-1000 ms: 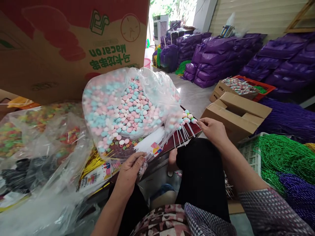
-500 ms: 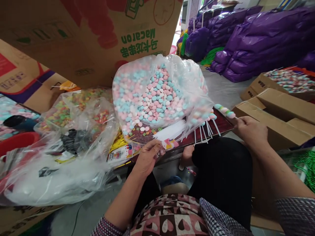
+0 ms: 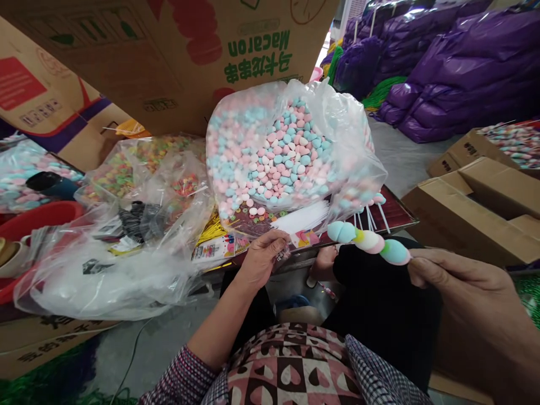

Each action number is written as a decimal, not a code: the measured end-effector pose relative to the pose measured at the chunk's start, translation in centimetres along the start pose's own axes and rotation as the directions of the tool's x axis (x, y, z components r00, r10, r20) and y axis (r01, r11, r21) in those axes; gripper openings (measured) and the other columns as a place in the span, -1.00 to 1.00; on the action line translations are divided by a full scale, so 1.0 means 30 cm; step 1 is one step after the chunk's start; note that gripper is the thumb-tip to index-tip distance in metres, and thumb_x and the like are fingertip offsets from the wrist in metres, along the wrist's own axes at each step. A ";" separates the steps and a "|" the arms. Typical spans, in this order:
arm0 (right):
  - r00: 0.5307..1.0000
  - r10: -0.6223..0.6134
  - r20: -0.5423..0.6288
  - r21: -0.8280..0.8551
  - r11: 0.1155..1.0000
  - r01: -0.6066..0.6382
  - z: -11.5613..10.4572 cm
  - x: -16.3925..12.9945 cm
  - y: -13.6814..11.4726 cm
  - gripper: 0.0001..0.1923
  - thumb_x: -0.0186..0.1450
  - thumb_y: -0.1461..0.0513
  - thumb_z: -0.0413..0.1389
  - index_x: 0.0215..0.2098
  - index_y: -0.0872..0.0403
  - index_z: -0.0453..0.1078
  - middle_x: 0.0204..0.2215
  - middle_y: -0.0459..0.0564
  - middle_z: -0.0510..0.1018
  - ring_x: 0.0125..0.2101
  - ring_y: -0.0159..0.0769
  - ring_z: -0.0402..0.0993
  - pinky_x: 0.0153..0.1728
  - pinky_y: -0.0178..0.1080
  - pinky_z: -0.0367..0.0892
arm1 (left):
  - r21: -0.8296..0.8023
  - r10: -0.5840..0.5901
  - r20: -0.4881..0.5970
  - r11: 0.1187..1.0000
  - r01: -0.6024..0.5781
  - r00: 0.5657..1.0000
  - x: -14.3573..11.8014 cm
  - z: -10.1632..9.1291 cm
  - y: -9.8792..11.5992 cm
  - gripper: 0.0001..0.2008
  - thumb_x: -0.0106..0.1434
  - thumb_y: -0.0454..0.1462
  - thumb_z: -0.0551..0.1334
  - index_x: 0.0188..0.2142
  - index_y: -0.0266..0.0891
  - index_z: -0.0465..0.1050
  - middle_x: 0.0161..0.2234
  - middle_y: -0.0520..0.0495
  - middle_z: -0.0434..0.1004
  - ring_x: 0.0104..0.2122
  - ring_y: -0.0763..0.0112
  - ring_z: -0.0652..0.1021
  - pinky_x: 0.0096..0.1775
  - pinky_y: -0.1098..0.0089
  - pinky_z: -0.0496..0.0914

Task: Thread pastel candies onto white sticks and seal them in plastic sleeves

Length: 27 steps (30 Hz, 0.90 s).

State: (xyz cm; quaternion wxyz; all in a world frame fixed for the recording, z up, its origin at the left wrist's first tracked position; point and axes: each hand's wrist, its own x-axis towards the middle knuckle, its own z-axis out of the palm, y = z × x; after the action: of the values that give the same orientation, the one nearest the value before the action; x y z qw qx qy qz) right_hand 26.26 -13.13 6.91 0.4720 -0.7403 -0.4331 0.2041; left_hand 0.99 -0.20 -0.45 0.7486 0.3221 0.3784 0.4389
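Pinched in my right hand (image 3: 459, 281) is a candy skewer (image 3: 369, 242) of blue, white, pink and yellow pieces, pointing left above my knee. My left hand (image 3: 265, 256) is closed on a small clear printed wrapper (image 3: 283, 253) at the table's front edge. Beyond the skewer, a large clear bag (image 3: 236, 152) lies open, with pastel marshmallows (image 3: 287, 154) spilling at its mouth. Between the bag and my hands are a pile of white sticks (image 3: 301, 216) and a few more skewers, their stick ends (image 3: 371, 216) jutting over the edge.
Left on the table is a bag of colourful gummy rings (image 3: 122, 169), beside a crumpled clear bag (image 3: 126, 287) and a red basin (image 3: 54, 214). An upright carton (image 3: 177, 67) stands behind. Open cardboard boxes (image 3: 476, 197) and purple sacks (image 3: 464, 73) are at the right.
My right hand has brought the skewer up and closer to the camera, from the table's right corner. The left hand stays near the table edge with the wrapper. The view has shifted slightly.
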 end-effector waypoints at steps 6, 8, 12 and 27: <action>0.990 0.037 0.139 0.065 0.997 -0.046 0.008 0.018 0.008 -0.59 -0.05 -0.16 0.33 -0.46 -0.04 0.64 -0.67 -0.04 0.49 -0.59 -0.29 0.38 -0.56 -0.26 0.32 | 0.031 0.068 0.016 0.997 -0.069 0.998 -0.009 0.003 0.007 -0.71 -0.18 -0.15 0.55 -0.44 -0.20 0.63 -0.42 0.02 0.57 -0.47 0.56 0.46 -0.41 0.51 0.38; 0.990 0.024 0.138 0.032 0.999 -0.029 -0.002 0.015 0.012 -0.60 -0.02 -0.15 0.32 -0.43 -0.04 0.65 -0.65 -0.05 0.51 -0.57 -0.29 0.40 -0.55 -0.27 0.32 | 0.056 0.091 0.023 0.994 -0.092 0.996 -0.008 -0.002 0.004 -0.72 -0.16 -0.14 0.54 -0.44 -0.19 0.64 -0.40 0.01 0.57 -0.45 0.53 0.46 -0.40 0.49 0.37; 0.978 -0.028 0.207 -0.015 0.999 0.031 -0.025 0.016 0.019 -0.61 0.01 -0.15 0.30 -0.40 -0.07 0.66 -0.59 -0.03 0.60 -0.58 -0.28 0.45 -0.55 -0.29 0.38 | 0.118 0.145 0.072 0.981 -0.153 0.987 -0.001 -0.020 -0.003 -0.76 -0.08 -0.14 0.50 -0.41 -0.18 0.64 -0.36 -0.01 0.56 -0.39 0.50 0.46 -0.33 0.47 0.35; 0.952 -0.046 0.304 -0.098 0.992 0.080 -0.054 0.055 0.062 -0.61 0.01 -0.16 0.28 -0.42 -0.09 0.67 -0.48 0.03 0.66 -0.51 -0.20 0.55 -0.47 -0.23 0.48 | 0.368 0.268 0.223 0.867 -0.336 0.937 0.002 -0.044 0.009 -0.87 0.11 -0.17 0.38 -0.36 -0.14 0.64 -0.32 -0.03 0.49 -0.34 0.43 0.44 -0.30 0.41 0.35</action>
State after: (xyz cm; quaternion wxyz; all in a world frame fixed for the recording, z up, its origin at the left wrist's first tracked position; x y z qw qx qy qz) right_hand 29.13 -12.94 6.22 0.3658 -0.7110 -0.5338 0.2752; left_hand -0.23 0.15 -0.91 0.6173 0.5588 0.3417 0.4359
